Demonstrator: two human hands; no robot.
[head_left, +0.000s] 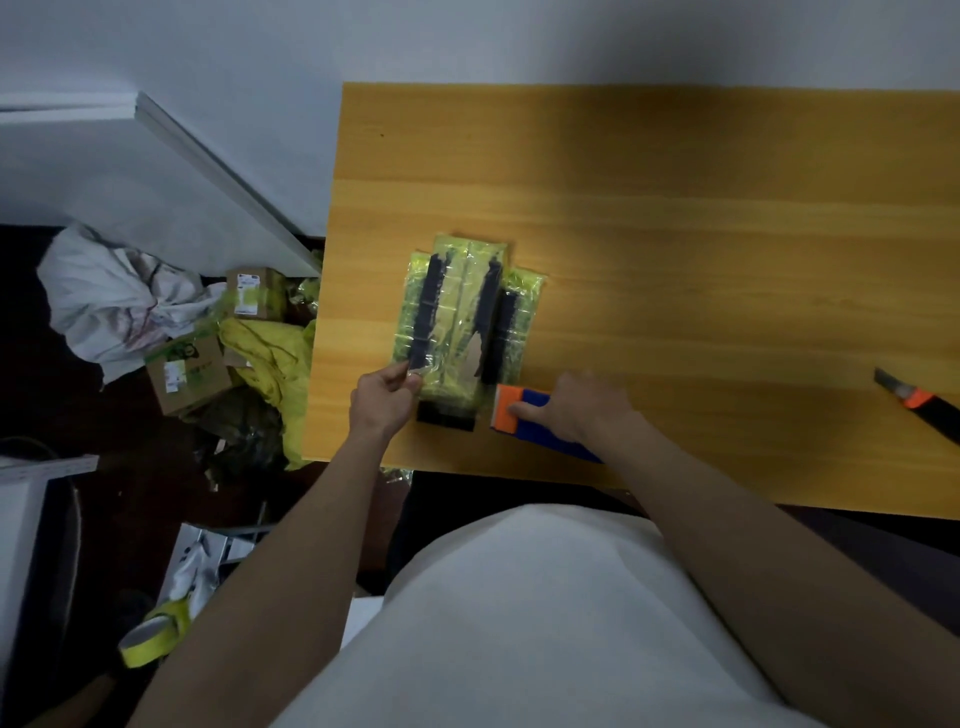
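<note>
A flat package (462, 317) wrapped in glossy yellow-green film with matte black strips lies near the front left of the smooth wooden table (675, 234). The left hand (387, 397) pinches its near corner. The right hand (576, 410) grips a blocky orange-and-blue tool (524, 410) just beside it.

the wooden table (675, 208) carries yellow-green packets (465, 312), an orange-blue box (503, 402) and a utility knife (919, 402).

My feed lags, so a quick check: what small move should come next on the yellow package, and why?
Probably pull the pinched strip back: the left hand pinches a clear strip at the near corner of the yellow package, while the right hand holds the orange and blue scraper beside it.
</note>
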